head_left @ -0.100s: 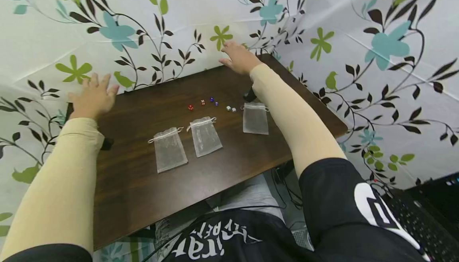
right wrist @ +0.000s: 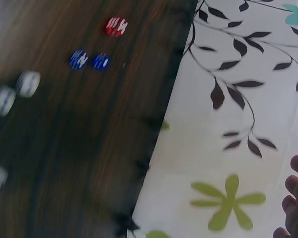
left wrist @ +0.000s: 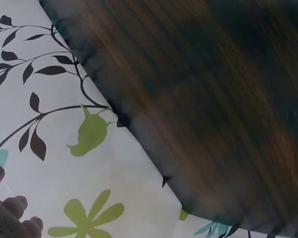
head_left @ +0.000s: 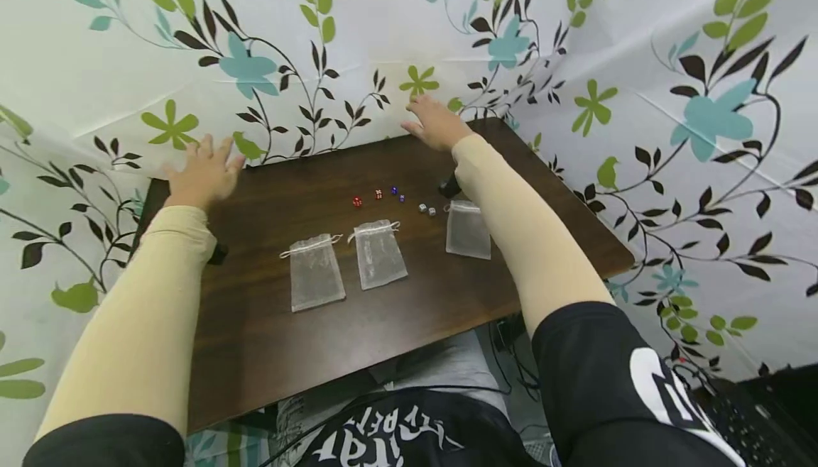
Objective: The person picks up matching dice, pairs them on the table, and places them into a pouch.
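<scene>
Dark wooden table point(head_left: 268, 339): left hand point(head_left: 203, 172) and right hand point(head_left: 437, 125), fingers spread and holding nothing, at its far edge; dice point(head_left: 395, 199) and three pouches point(head_left: 380, 253) mid-table, between the arms.

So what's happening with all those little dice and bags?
A person sits at a dark wooden table with both arms stretched out. The left hand and the right hand are spread open near the table's far edge, holding nothing. Between them lie six small dice: two red dice, two blue dice and two white dice. Three see-through drawstring bags lie flat in front, untouched.
</scene>
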A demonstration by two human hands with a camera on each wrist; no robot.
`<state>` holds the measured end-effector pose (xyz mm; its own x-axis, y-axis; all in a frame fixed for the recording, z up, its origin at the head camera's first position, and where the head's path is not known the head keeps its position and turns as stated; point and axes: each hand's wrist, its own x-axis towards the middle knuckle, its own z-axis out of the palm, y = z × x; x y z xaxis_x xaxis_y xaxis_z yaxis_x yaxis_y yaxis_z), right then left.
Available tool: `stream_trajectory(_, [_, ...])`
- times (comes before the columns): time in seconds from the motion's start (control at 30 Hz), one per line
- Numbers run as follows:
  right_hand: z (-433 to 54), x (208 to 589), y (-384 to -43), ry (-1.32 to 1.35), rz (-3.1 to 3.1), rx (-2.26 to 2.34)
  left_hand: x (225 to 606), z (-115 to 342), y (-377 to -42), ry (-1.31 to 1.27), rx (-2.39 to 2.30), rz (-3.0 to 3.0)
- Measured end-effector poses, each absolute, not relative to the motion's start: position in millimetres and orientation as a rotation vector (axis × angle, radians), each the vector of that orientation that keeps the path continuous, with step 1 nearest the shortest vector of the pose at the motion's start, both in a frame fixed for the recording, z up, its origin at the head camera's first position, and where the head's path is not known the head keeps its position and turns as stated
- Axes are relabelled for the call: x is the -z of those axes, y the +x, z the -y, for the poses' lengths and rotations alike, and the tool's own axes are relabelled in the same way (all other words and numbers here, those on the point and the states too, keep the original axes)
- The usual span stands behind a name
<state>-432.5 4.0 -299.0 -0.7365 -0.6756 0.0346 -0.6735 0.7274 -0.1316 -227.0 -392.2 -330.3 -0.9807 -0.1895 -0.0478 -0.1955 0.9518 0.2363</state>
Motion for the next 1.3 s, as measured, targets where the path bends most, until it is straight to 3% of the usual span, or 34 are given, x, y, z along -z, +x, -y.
stream_trajectory(0.3, [45,294,-423,-1.25,-2.85,0.321,309,380,-231,-0.309,-0.259,-3.133])
stream_trajectory(1.3, [57,301,-420,-1.142,-2.86,0.3,314,391,-208,-0.351,-0.352,-3.116])
